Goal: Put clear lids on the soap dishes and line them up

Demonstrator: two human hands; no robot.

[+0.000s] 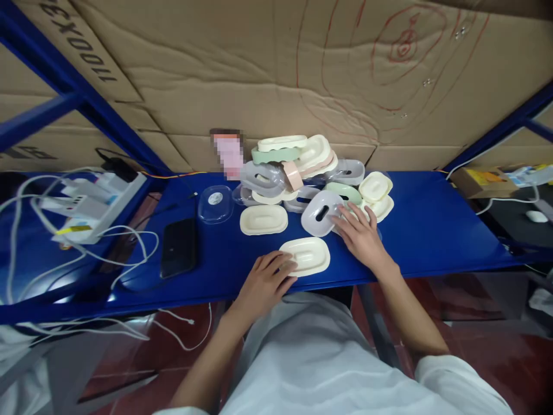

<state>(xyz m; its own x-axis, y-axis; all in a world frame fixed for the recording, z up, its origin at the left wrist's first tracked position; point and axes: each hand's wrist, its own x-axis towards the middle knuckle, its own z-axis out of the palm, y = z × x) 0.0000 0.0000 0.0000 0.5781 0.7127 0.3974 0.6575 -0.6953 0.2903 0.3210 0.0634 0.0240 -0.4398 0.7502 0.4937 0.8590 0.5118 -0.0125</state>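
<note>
Near the table's front edge lies a cream oval plastic dish [317,255] with a raised middle. My left hand [268,278] grips its left end, fingers over the rim and the thumb low beside it. To the upper right, a lavender oval dish [311,219] with a dark slot tilts against the pile. My right hand [362,237] reaches over the pile with fingers spread, touching the lavender dish's right edge. What lies under that palm is partly hidden. Another cream dish [263,220] lies flat to the left, apart from both hands.
Behind my hands sits a pile of cream, green [276,154], pink and lavender plastic pieces. Left of it are a clear lid [215,204] and a black phone [178,248]. White cables and a power strip [108,207] occupy the left; a cardboard box [486,181] stands right.
</note>
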